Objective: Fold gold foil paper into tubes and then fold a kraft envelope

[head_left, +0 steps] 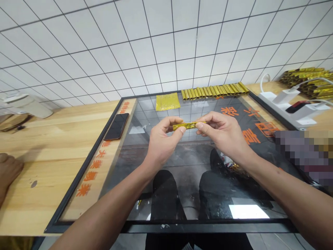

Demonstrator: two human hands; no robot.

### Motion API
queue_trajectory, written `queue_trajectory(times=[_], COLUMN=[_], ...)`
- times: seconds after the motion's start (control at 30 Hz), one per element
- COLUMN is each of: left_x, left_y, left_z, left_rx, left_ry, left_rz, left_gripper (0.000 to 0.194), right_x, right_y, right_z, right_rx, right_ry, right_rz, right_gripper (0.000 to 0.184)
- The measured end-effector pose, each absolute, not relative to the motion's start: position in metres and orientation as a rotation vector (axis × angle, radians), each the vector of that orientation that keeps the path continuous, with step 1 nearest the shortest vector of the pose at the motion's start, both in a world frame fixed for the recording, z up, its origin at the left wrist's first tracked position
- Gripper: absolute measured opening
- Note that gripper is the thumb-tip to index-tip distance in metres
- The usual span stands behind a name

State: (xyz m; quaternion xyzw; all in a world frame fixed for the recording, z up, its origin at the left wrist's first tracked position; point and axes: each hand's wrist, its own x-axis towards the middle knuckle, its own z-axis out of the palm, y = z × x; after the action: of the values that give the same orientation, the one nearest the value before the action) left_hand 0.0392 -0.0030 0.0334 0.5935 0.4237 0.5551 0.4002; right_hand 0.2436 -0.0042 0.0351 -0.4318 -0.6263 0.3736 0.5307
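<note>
A small strip of shiny gold foil (191, 125), narrow like a rolled or folded tube, is held level above the dark glass panel. My left hand (163, 137) pinches its left end between thumb and fingers. At the other end, my right hand (221, 132) grips it the same way, thumb in front. Beyond the hands, a flat gold foil sheet or stack of sheets (168, 101) lies near the panel's far edge. To its right runs a row of several gold foil tubes (214, 92), side by side.
A phone (116, 126) lies on the panel's left border. On the right stand a white power strip (288, 107) with plugs and a pile of gold tubes (308, 83). Another person's hand (9, 170) rests on the wooden table (57, 139). A tiled wall (161, 41) rises behind.
</note>
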Motion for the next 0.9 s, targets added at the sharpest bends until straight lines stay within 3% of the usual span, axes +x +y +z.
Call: queue_trajectory(times=[0.9], left_x=[0.0361], left_y=[-0.0022], left_z=[0.0363], left_rx=[1.477], left_ry=[1.014], left_rz=[1.434], left_gripper=[0.007], right_x=[0.2435], right_y=[-0.0002], right_z=[0.035], right_rx=[-1.047], right_ry=[-1.573], right_rz=[0.879], right_gripper=[0.012])
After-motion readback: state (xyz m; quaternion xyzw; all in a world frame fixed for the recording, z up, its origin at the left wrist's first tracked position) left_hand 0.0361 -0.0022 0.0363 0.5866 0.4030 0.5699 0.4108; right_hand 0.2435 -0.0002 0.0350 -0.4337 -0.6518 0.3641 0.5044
